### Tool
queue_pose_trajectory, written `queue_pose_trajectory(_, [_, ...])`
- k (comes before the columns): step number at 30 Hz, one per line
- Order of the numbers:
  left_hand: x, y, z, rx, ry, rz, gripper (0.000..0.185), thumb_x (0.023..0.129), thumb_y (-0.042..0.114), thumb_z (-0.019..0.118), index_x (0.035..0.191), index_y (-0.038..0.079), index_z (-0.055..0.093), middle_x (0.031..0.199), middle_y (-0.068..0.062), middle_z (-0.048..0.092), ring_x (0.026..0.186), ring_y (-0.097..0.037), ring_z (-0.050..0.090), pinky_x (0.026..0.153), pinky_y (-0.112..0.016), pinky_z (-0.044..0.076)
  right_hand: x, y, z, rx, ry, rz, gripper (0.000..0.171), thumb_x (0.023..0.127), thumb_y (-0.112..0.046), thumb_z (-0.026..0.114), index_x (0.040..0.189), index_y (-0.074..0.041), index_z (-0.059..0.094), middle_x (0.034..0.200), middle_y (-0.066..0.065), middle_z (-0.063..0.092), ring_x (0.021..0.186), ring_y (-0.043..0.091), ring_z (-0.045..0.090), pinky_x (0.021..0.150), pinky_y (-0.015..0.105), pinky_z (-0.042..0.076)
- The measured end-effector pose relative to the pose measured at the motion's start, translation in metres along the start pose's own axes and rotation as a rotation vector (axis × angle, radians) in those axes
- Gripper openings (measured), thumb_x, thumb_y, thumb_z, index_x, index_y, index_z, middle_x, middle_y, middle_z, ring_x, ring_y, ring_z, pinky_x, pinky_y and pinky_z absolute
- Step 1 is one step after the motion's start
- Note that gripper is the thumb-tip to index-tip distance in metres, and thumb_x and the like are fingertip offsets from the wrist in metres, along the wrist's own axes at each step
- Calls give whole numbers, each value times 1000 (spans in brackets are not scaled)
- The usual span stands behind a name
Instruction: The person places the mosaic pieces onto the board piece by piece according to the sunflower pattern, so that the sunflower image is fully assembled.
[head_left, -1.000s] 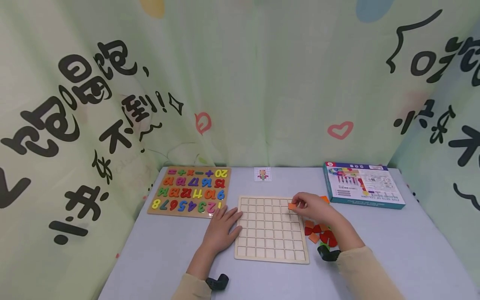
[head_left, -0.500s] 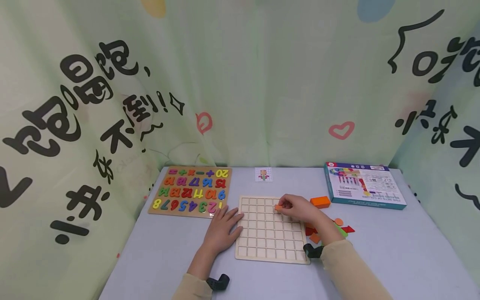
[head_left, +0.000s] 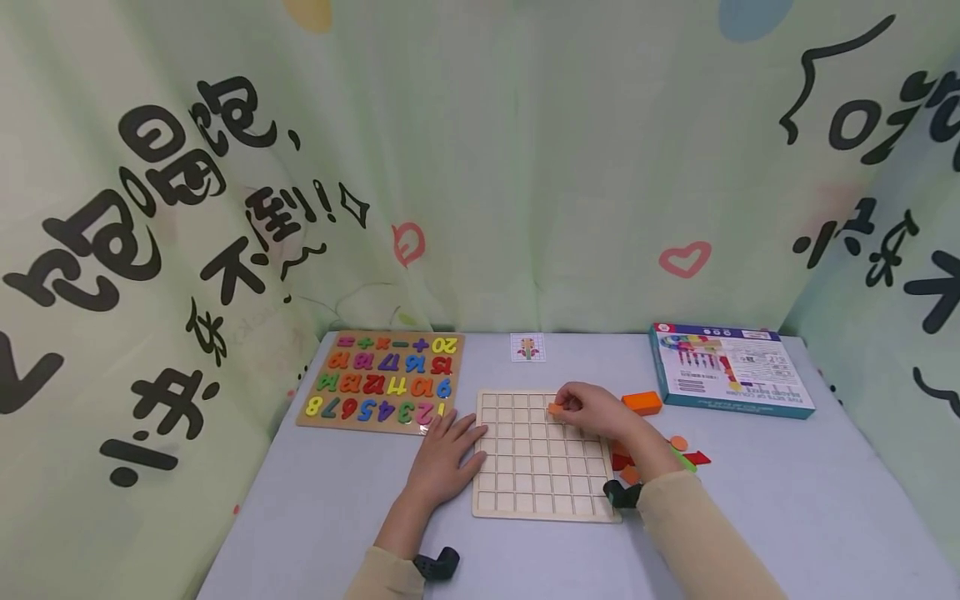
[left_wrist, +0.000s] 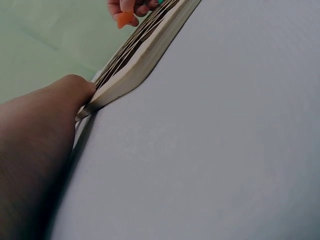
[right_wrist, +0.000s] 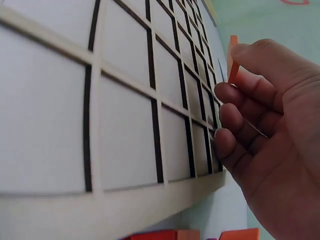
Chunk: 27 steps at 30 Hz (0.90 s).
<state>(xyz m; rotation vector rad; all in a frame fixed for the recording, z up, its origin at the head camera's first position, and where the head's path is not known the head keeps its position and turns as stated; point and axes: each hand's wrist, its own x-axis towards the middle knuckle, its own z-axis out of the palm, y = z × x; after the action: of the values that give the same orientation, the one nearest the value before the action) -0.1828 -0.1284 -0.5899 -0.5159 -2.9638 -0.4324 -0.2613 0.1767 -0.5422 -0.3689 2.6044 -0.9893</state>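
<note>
A wooden grid board (head_left: pixel 542 517) with square cells lies on the table. My right hand (head_left: pixel 596 411) pinches a small flat orange tile (right_wrist: pixel 233 59) between thumb and index finger, over the upper right part of the grid; the other fingertips curl close above the board in the right wrist view. My left hand (head_left: pixel 444 458) rests at the board's left edge, fingers spread and fairly straight. In the left wrist view its thumb (left_wrist: pixel 75 90) lies against the board's edge.
Loose red, green and orange pieces (head_left: pixel 696 458) lie right of the board, partly hidden by my right forearm. Behind them are an orange block (head_left: pixel 641 404) and a flat box (head_left: pixel 731 371). A small picture card (head_left: pixel 528 347) and a number puzzle (head_left: pixel 382 383) lie farther back.
My right hand has moved left over the grid with the orange tile, then stayed nearly in place. The orange block at right has come into sight. The left hand has not moved.
</note>
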Motion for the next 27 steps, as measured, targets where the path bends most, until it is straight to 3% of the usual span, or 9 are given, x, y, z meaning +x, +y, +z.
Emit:
queue_pose_trajectory(16, [0, -2, 1, -2, 19, 8, 50, 96, 52, 53, 142, 33, 54, 153, 6, 46, 151, -26, 27, 123, -54, 22, 15, -13, 13, -75, 1, -114, 17, 90, -32, 72, 100, -19, 66, 98, -3, 61, 86, 15, 53, 76, 29, 47])
queue_pose_trajectory(27, [0, -1, 2, 2, 21, 7, 49, 96, 53, 53, 141, 34, 54, 153, 7, 47, 151, -26, 27, 123, -53, 22, 15, -18, 17, -130, 12, -104, 10, 89, -25, 72, 96, -20, 66, 101, -3, 58, 90, 17, 53, 84, 34, 48])
